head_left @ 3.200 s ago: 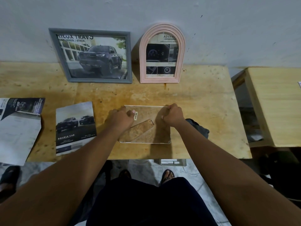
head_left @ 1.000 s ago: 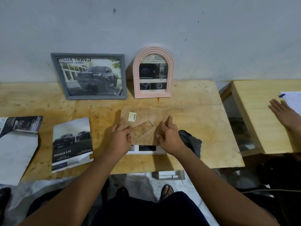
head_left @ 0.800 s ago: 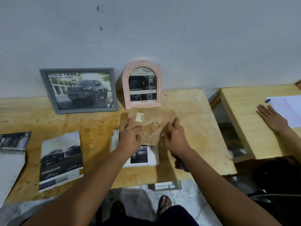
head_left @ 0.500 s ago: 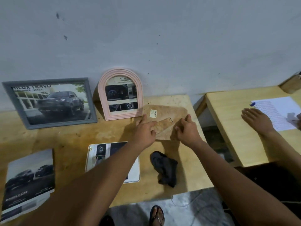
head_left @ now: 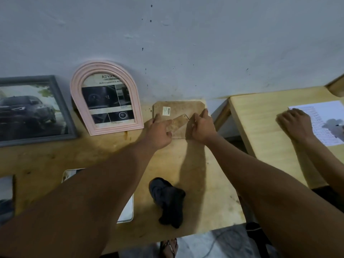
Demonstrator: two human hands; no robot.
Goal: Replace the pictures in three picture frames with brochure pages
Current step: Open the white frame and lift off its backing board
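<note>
Just now the left hand and right hand hold the backing board by its ends, its long axis left-right, at the bench's far edge beside the pink arched frame. The open white frame lies nearer the person, under the left forearm.

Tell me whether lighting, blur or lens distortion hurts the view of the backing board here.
Head view: dim, flat light, though the backing board is clear in outline; head view: its barcode label is too soft to read; head view: soft arm shadows cross the table; head view: the wide lens stretches the forearms and skews the table edges.
</note>
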